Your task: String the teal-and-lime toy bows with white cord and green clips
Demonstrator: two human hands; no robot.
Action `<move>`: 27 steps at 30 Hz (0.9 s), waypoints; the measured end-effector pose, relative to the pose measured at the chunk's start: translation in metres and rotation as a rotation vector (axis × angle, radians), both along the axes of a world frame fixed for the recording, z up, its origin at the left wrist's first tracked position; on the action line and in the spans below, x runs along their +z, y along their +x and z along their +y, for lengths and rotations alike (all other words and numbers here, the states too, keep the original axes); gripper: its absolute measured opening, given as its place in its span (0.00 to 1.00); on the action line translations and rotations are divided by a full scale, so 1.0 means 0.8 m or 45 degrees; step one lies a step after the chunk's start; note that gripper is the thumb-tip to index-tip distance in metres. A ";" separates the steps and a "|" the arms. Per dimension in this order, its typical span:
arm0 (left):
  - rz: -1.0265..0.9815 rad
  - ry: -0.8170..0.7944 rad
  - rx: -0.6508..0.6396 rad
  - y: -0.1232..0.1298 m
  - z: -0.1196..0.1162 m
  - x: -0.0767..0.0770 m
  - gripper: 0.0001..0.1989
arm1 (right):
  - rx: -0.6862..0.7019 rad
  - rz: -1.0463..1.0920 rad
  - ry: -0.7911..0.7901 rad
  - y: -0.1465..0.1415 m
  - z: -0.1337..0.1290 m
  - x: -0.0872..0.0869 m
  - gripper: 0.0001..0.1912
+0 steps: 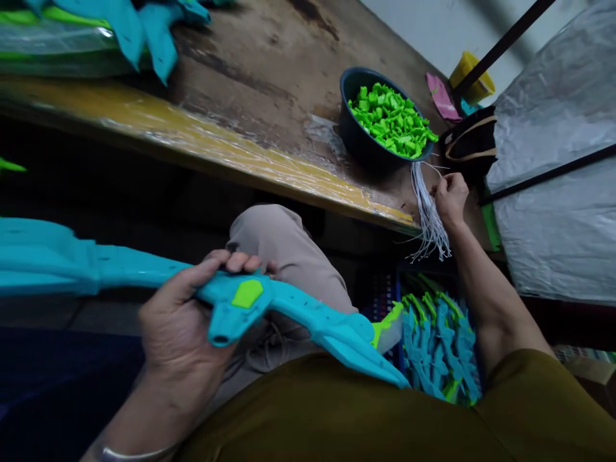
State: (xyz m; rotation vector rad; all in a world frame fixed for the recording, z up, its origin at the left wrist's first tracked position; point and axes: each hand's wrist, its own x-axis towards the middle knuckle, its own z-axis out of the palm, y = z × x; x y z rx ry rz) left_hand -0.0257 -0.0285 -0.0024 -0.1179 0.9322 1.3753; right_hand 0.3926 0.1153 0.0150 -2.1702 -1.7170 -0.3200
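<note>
A long turquoise plastic toy bow (293, 307) with a green inset and a round hole at its middle lies across my lap. My left hand (185, 321) is wrapped around it just left of the inset, and its left end runs out of view. Over at the table's edge, my right hand (451, 196) is closed in a pinch on the end of a thin white string. Beside those fingers, a bundle of white strings (426, 208) hangs over the edge, with small knots at the lower ends.
On the wooden table (269, 77) stands a dark bowl (353, 138) full of green plastic pieces (389, 119). Further right are a black bag (471, 144), pink cloth (440, 96) and yellow bucket (469, 77). Several turquoise and green pieces (440, 343) fill a blue crate below.
</note>
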 end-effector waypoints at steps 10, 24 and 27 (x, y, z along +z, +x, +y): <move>0.087 0.276 -0.475 0.043 0.007 -0.052 0.11 | 1.429 0.328 -0.739 -0.255 -0.161 0.007 0.06; 0.072 0.603 -0.604 0.006 0.002 -0.070 0.05 | 0.516 2.431 -0.796 -0.350 -0.085 -0.057 0.31; 0.097 0.567 -0.576 0.002 -0.004 -0.071 0.04 | 0.482 2.569 -0.715 -0.383 -0.069 -0.054 0.30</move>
